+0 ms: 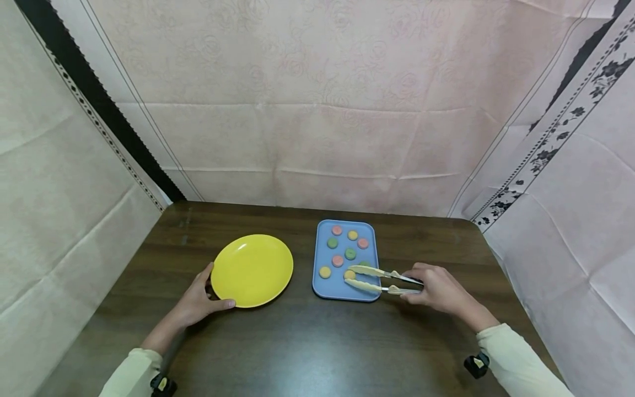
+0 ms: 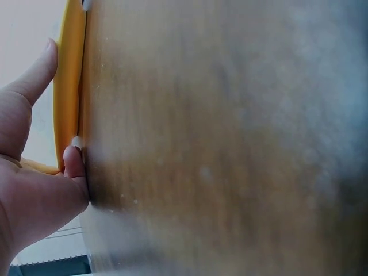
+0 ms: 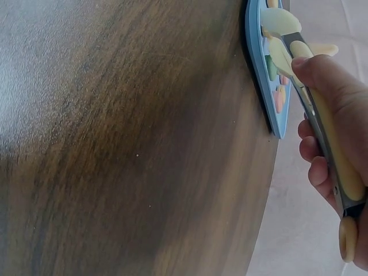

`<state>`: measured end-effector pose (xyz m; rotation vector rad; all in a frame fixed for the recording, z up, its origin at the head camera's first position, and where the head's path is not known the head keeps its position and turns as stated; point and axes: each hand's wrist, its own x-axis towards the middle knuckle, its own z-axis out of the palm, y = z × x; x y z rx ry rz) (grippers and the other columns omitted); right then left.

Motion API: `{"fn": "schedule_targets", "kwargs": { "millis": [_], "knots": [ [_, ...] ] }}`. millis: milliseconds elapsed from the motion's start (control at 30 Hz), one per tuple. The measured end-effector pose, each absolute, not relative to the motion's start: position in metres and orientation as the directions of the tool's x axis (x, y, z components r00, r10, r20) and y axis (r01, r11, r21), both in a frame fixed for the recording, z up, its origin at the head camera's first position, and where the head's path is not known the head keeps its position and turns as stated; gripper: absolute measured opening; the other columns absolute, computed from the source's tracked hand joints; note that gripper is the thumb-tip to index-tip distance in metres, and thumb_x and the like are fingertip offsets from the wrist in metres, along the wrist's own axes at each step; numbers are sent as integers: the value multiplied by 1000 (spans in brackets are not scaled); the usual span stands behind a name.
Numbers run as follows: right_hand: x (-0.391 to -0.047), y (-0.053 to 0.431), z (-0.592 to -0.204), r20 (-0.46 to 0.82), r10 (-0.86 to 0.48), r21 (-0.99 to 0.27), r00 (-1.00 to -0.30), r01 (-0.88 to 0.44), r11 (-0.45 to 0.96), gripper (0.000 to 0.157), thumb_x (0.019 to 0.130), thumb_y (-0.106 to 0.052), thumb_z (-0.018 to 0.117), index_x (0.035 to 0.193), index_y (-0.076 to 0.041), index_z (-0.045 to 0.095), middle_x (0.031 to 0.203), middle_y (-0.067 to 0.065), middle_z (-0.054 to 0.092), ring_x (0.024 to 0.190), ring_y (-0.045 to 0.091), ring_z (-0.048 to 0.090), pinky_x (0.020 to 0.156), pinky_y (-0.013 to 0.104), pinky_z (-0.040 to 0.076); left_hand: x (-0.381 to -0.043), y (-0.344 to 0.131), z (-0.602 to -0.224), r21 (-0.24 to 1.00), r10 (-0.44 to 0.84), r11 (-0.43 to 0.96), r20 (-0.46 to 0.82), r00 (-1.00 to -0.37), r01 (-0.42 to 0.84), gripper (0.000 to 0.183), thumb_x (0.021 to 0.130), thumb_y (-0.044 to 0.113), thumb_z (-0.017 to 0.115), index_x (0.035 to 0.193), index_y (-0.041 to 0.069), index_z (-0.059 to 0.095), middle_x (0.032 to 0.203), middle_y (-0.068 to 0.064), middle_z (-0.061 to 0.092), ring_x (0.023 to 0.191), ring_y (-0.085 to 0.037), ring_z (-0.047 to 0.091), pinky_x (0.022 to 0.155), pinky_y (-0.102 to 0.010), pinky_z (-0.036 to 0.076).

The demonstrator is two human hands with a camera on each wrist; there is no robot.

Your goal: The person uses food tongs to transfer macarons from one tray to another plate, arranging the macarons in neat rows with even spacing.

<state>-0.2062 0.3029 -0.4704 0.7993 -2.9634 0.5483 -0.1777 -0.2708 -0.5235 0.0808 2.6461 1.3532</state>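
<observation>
My left hand [image 1: 195, 303] grips the left rim of a yellow plate [image 1: 253, 270], its thumb at the near edge. In the left wrist view the plate [image 2: 69, 75] appears edge-on, with the thumb and a curled finger against its rim. My right hand [image 1: 436, 289] holds a pair of tongs [image 1: 392, 290] with metal arms and cream tips. The tips are apart over the near right part of a blue tray [image 1: 321, 286], on either side of a yellow disc [image 1: 349, 274]. A green disc [image 1: 364, 263] lies partly hidden behind the upper tip.
Several other small round discs in pink [image 1: 337, 230], green [image 1: 332, 242] and yellow [image 1: 324, 272] lie spread over the tray. Plate and tray stand side by side on a dark wooden table [image 1: 278, 353]. Pale patterned cloth [image 1: 317, 138] hangs behind and along both sides.
</observation>
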Motion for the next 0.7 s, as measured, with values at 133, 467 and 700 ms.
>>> {"fn": "schedule_targets", "kwargs": {
  "millis": [133, 467, 700],
  "knots": [
    [-205, 303, -471, 101, -472, -338, -876, -477, 812, 36, 79, -30, 88, 107, -10, 78, 83, -14, 59, 67, 3, 48, 58, 22, 43, -178, -270, -523, 807, 123, 589, -126, -984, -30, 126, 81, 36, 88, 161, -4, 0, 155, -35, 18, 131, -45, 41, 99, -57, 46],
    [-205, 301, -467, 109, -467, -370, -878, -472, 800, 40, 81, -29, 88, 111, -5, 77, 83, -9, 60, 66, 4, 48, 56, 22, 44, -177, -269, -523, 804, 123, 593, -127, -984, -30, 126, 81, 37, 88, 161, -5, 0, 155, -36, 17, 132, -46, 41, 100, -59, 45],
    [-216, 286, -456, 195, -452, -393, -870, -492, 777, 43, 81, -33, 88, 113, -6, 78, 81, -7, 59, 66, 7, 48, 56, 24, 43, -178, -271, -524, 801, 121, 598, -124, -985, -27, 126, 82, 37, 88, 161, -6, -1, 155, -36, 17, 132, -47, 42, 101, -59, 45]
  ]
}}
